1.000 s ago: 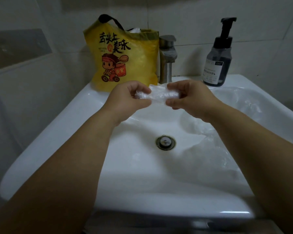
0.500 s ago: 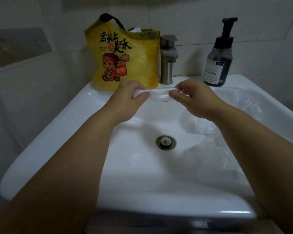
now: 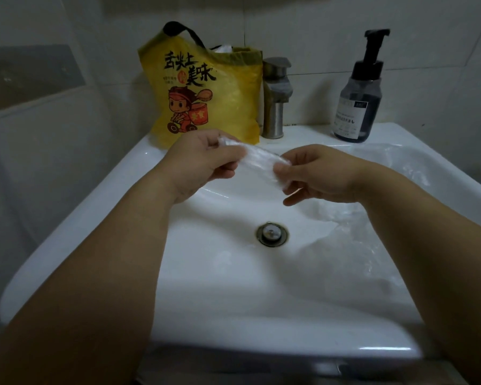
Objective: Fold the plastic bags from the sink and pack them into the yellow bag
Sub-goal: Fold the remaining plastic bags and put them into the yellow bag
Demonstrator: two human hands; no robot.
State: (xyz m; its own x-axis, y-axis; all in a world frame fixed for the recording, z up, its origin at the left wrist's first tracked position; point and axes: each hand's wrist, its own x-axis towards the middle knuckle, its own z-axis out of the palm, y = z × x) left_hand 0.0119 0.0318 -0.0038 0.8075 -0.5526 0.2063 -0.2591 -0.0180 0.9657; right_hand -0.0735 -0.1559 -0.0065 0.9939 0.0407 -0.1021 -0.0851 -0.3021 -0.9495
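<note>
Plastic bag [image 3: 257,161]: light, limp, prob. slippery film; L hand [image 3: 203,159] & R hand [image 3: 317,176] each pinch one end, best grip pts.

I read the yellow bag [image 3: 233,107] as bright yellow, printed with black characters and a cartoon figure in red and orange; its handle [image 3: 184,31] is black. The folded plastic bag [image 3: 257,160] is clear with a whitish, crinkled sheen. I log the loose plastic bags [image 3: 372,245] as the same transparent film. The sink [image 3: 95,218] is glossy white, its drain [image 3: 272,234] silver-grey. The faucet [image 3: 275,98] is brushed grey steel. The soap bottle [image 3: 357,112] is smoky dark grey with a black pump and white label. The wall tiles [image 3: 303,23] are off-white.
</note>
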